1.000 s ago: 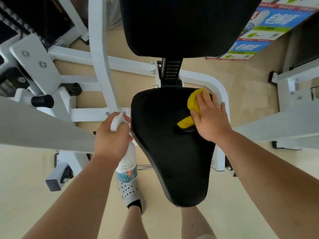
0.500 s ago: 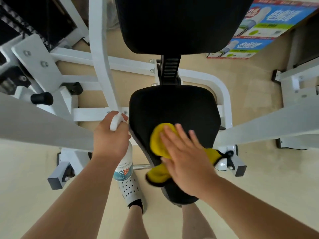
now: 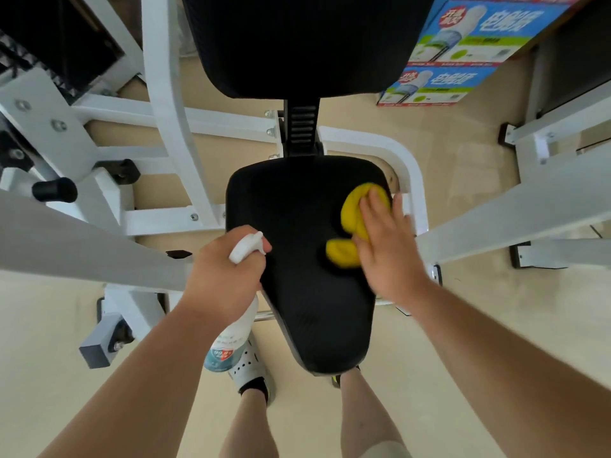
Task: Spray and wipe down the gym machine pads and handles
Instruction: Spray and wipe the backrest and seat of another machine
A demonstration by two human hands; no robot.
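The black seat pad (image 3: 304,259) of a white gym machine fills the centre, with the black back pad (image 3: 307,44) above it. My right hand (image 3: 386,249) presses a yellow cloth (image 3: 355,219) flat against the seat's right side, fingers spread over it. At the seat's left edge, my left hand (image 3: 228,272) grips a white spray bottle (image 3: 231,338) by its neck, nozzle pointing toward the pad and body hanging down.
White frame bars (image 3: 168,104) run left and behind the seat. A black handle knob (image 3: 54,190) sticks out at far left. Slanted white arms (image 3: 515,209) cross on both sides. Blue printed boxes (image 3: 463,54) stand at top right. My feet are under the seat.
My right hand has swept the yellow cloth from the seat's front-left area back up to its right rear side. My left hand with the bottle has moved closer to the pad.
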